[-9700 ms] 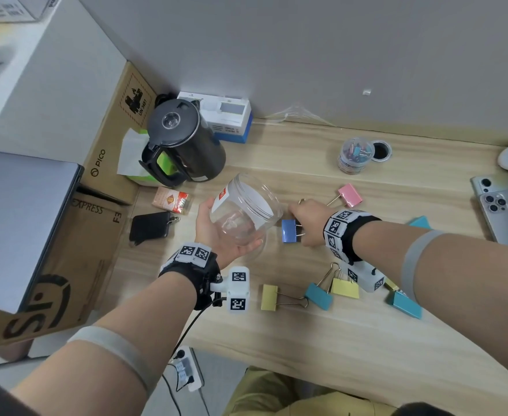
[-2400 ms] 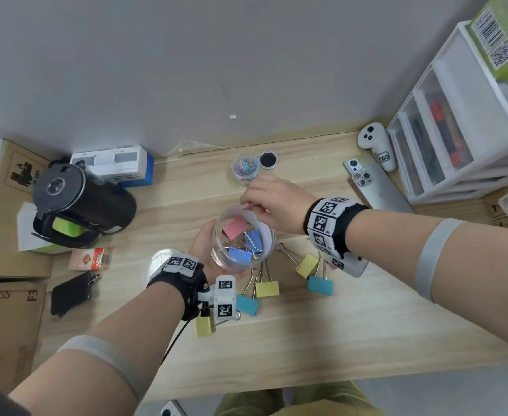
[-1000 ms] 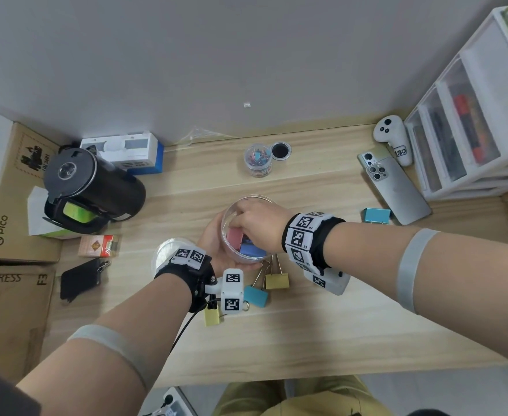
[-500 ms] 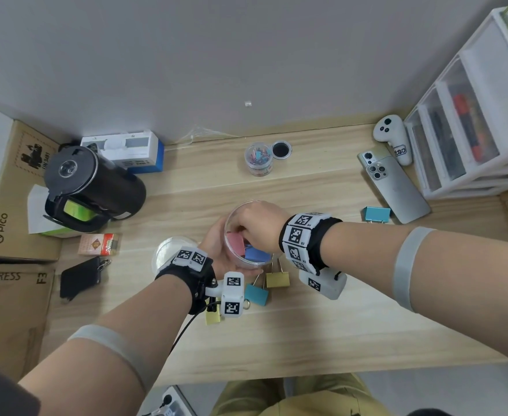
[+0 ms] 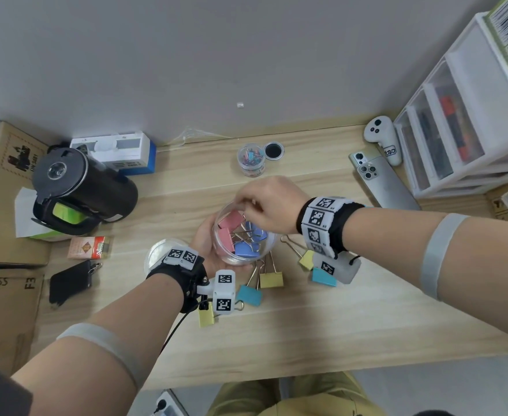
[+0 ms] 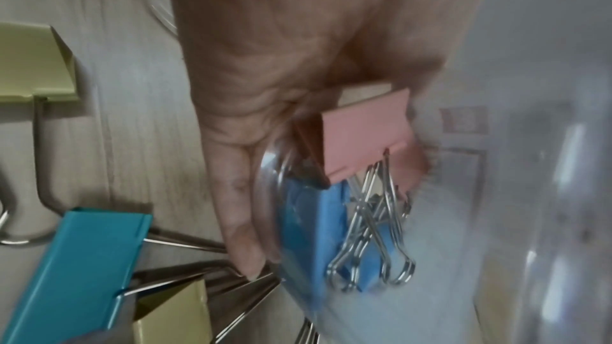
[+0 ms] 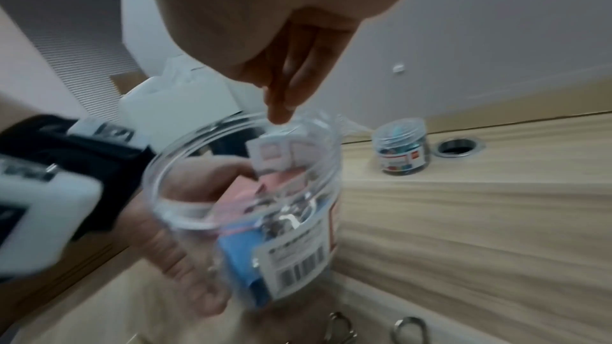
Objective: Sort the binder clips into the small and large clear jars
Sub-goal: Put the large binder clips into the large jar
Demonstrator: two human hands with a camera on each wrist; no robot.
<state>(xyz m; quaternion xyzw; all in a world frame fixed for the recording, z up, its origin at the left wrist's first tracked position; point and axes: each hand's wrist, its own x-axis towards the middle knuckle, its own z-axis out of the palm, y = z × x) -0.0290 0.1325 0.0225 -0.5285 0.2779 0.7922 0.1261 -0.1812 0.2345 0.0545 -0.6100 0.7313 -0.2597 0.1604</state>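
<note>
Pale woodgrain desk (image 5: 351, 322), round clear large jar (image 5: 248, 257)

Two clear jars: a large jar (image 5: 240, 256) and a small jar (image 5: 251, 160). Inside the large jar lie two pink clips (image 5: 230, 220) and at least two blue clips (image 5: 244, 250). On the desk (image 5: 321, 325) lie three yellow clips (image 5: 271, 280) and two teal clips (image 5: 249, 295).

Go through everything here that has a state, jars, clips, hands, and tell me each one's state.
Large clear plastic jar: lid off, tilted, pink and blue clips inside.
Small clear jar: upright, lid off, small clips inside.
Yellow and teal binder clips: loose on the desk.
Left hand: grips the large jar.
Right hand: above the jar mouth, holding nothing.
</note>
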